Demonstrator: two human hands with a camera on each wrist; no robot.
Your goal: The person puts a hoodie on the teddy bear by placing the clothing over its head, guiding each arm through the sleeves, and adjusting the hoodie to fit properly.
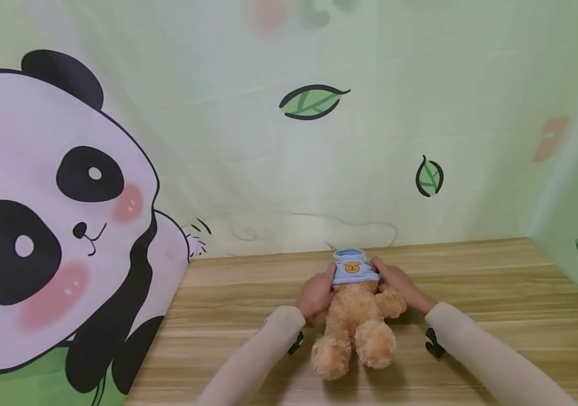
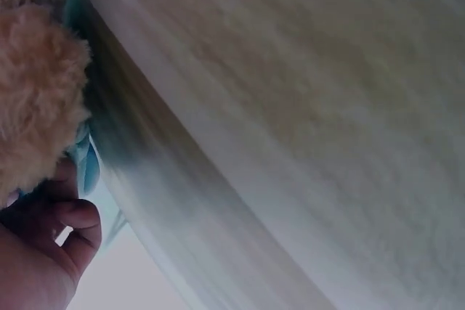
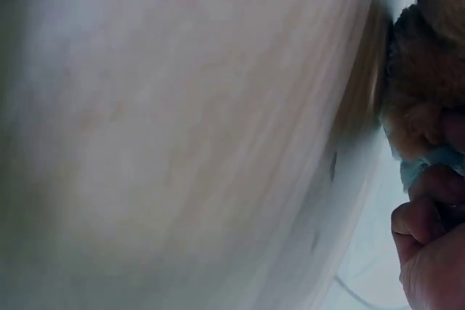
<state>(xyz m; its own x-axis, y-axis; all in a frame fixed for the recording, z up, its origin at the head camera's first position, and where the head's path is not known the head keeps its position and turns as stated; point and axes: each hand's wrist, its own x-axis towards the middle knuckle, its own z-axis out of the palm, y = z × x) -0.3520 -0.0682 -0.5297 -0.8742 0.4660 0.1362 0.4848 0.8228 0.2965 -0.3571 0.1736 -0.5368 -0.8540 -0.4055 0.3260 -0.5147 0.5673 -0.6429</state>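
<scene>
A light brown teddy bear hangs over or lies on the table with its legs toward me. A small light-blue shirt with a bear-face print covers its head, collar facing the wall. At the shirt's left edge, my left hand pinches the cloth, thumb on top. My right hand grips the opposite edge in the same way. In the left wrist view, curled fingers meet blue cloth beside the fur. Curled fingers also hold the blue cloth in the right wrist view. The bear's head is hidden.
The wood-grain table runs back to a pale green cloth wall printed with leaves. A large printed panda fills the left side. Dark straps sit under both sleeves.
</scene>
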